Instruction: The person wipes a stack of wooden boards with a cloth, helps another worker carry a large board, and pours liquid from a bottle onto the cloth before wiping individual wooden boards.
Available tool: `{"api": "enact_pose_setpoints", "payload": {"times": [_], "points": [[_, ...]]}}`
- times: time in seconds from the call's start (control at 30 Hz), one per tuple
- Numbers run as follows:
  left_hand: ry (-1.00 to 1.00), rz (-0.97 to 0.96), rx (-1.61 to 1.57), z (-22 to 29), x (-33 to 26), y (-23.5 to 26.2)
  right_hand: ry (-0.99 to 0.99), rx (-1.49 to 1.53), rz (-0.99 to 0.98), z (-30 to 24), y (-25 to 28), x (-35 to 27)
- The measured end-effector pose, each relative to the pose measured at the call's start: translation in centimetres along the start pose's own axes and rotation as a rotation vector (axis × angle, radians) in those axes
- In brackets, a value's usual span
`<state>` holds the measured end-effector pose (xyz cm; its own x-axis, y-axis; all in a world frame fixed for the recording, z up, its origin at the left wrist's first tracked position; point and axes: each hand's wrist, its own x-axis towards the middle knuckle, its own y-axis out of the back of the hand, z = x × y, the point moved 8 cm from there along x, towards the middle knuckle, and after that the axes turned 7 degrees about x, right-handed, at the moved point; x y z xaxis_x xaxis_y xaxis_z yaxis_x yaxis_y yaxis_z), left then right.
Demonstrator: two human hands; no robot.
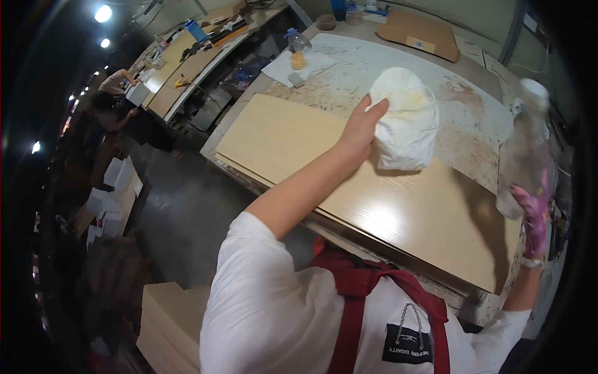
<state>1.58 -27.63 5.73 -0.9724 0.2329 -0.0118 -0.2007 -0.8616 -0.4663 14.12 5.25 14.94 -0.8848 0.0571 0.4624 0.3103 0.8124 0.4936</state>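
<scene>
My bare left hand [362, 128] grips a folded white cloth [406, 124] with faint yellowish stains, the thumb lying over its left edge. The cloth is over a long cream-coloured board [274, 134], and I cannot tell whether it touches the surface. On the far right, my right hand [533, 209] wears a pink and purple glove and is closed round the lower part of a clear plastic bottle [522, 149]. The bottle stands upright with a whitish top; its contents are hard to make out. More boards lie stacked flush under the cream one, whose top reflects a bright light.
The worktable [467, 137] is whitish and stained. On it lie a yellowish lump [298, 60], a small grey block [295, 80] and a brown cardboard piece [418, 36]. A clear bottle [298, 40] stands at its far left. Another person [118, 103] works beside a second bench [163, 93].
</scene>
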Motion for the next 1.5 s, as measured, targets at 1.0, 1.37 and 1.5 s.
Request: {"api": "enact_pose_setpoints", "payload": {"times": [1.0, 1.37, 1.5], "points": [[0.27, -0.109, -0.455, 3.5, -5.5, 16.5, 0.583, -0.983, -0.521, -18.4, -25.0, 9.2], [0.29, -0.109, -0.406, 3.4, -5.8, 16.4, 0.738, -1.023, -0.441, -18.9, -24.8, 10.3], [0.286, -0.125, -0.407, 3.5, -5.7, 16.2, 0.705, -1.017, -0.481, -18.9, -25.0, 10.6]]}}
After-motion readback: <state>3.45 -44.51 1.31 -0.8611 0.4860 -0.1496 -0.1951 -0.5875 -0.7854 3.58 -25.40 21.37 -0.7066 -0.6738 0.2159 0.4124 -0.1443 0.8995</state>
